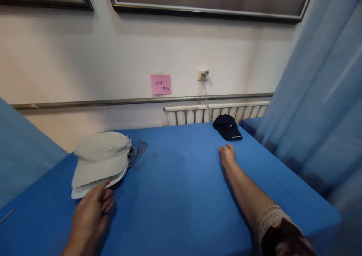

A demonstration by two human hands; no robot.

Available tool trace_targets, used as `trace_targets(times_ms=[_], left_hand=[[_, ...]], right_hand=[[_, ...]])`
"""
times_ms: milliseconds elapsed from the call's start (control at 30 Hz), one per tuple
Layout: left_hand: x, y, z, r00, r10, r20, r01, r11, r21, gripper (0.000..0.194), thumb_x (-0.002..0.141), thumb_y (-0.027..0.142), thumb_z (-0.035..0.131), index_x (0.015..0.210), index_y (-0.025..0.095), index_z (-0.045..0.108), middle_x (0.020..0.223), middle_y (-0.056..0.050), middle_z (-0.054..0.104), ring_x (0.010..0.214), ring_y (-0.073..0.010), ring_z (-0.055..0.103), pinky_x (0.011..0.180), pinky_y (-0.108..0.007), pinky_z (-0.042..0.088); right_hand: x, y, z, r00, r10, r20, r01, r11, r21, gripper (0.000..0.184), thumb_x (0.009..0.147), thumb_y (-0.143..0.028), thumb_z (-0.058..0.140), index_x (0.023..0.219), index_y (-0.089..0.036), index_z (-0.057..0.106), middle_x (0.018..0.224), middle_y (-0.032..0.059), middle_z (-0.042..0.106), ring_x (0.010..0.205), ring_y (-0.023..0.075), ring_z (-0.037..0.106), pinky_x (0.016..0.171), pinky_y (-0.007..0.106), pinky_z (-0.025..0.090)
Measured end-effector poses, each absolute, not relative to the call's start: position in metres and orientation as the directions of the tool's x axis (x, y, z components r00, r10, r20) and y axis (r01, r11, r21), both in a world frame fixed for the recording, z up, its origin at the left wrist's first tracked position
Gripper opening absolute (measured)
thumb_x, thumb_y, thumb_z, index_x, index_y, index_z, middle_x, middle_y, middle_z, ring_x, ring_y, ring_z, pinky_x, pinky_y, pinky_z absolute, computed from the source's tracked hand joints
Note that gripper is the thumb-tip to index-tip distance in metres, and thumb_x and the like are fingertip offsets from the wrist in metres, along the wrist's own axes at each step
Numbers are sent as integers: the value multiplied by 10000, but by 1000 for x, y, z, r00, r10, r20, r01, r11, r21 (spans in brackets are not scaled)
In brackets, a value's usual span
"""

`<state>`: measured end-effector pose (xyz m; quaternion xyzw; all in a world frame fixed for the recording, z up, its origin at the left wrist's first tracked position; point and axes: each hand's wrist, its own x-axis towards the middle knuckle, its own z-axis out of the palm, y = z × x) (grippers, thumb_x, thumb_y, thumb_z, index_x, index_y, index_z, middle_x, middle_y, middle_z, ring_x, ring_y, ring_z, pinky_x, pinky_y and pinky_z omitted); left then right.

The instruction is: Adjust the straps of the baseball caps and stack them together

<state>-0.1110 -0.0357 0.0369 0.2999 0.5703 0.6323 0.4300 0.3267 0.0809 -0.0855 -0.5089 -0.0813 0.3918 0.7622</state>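
A pale grey baseball cap (102, 152) tops a stack on the left of the blue-covered table. Beneath it shows the brim of a lighter cap (80, 192), and a dark grey strap-like piece (137, 153) sticks out behind. My left hand (93, 209) is just in front of these brims, fingers loosely bent and somewhat apart, with nothing visible in it; whether it touches the lower brim is unclear. Towards the far right corner lies a navy cap (225, 126), brim facing me. My right hand (227, 156) reaches towards it, fingers partly stretched, thumb apart, short of the brim and holding nothing.
The blue table cover (175, 195) reaches back to a white radiator (195, 115) and a metal rail (118, 101). A cord (207, 101) runs down from a wall socket (203, 75). Blue curtains (316, 90) hang at right. A thin stick (7, 216) lies at left.
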Motion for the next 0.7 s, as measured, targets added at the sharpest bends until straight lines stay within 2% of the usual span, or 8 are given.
trace_targets(times_ms=[100, 200, 233, 300, 367, 433, 567, 700], left_hand=[[-43, -23, 22, -163, 983, -87, -99, 71, 993, 316, 664, 342, 734, 901, 189, 592, 520, 93, 453, 380, -55, 357, 368, -162, 258], [15, -8, -8, -12, 998, -66, 101, 67, 993, 270, 749, 392, 624, 916, 184, 587, 551, 72, 480, 394, -81, 372, 397, -198, 261], [28, -3, -18, 24, 1000, -18, 193, 13, 981, 239, 765, 390, 591, 880, 181, 591, 560, 60, 498, 416, -93, 400, 425, -214, 299], [44, 3, -34, 205, 977, 58, 365, -131, 922, 215, 779, 382, 576, 843, 181, 621, 597, 34, 547, 520, -127, 496, 524, -245, 380], [48, 7, -42, 337, 939, 74, 435, -225, 872, 214, 800, 380, 558, 841, 185, 637, 635, 19, 581, 605, -148, 548, 608, -266, 416], [45, 10, -45, 356, 933, 53, 428, -213, 878, 223, 825, 380, 527, 870, 186, 626, 652, 16, 592, 620, -152, 558, 627, -274, 427], [38, 14, -46, 283, 959, -7, 350, -96, 932, 225, 825, 381, 522, 898, 180, 591, 658, 17, 595, 565, -136, 533, 585, -266, 428], [40, 18, -49, 268, 963, -30, 255, -41, 966, 248, 785, 391, 600, 900, 172, 593, 698, -1, 631, 582, -133, 558, 600, -268, 442]], right_hand=[[376, 95, -85, 723, 647, -243, -455, 182, -872, 504, 645, -234, 616, 1144, -230, 548, 848, -15, 621, 824, 134, 628, 766, 262, 509], [405, 107, -84, 713, 663, -226, -437, 169, -883, 474, 652, -237, 647, 1122, -257, 588, 931, 22, 640, 897, 163, 640, 827, 326, 516], [411, 111, -84, 706, 671, -225, -438, 164, -884, 457, 652, -240, 662, 1104, -264, 600, 946, 31, 641, 911, 172, 642, 839, 348, 518], [419, 118, -85, 696, 682, -223, -440, 160, -883, 427, 652, -261, 698, 1071, -265, 614, 970, 45, 642, 939, 184, 639, 856, 378, 518], [423, 125, -88, 700, 680, -218, -442, 173, -880, 422, 646, -290, 731, 1049, -247, 615, 998, 53, 638, 966, 186, 631, 868, 381, 514], [424, 129, -90, 725, 654, -217, -443, 201, -874, 429, 635, -288, 745, 1035, -224, 603, 1017, 48, 627, 969, 175, 623, 865, 354, 513], [419, 128, -95, 790, 571, -224, -439, 270, -857, 389, 655, -210, 683, 1025, -218, 561, 968, 0, 609, 870, 125, 619, 788, 278, 524], [408, 108, -95, 743, 637, -204, -476, 290, -830, 300, 676, -163, 632, 957, -227, 549, 813, -41, 612, 718, 106, 628, 694, 267, 535]])
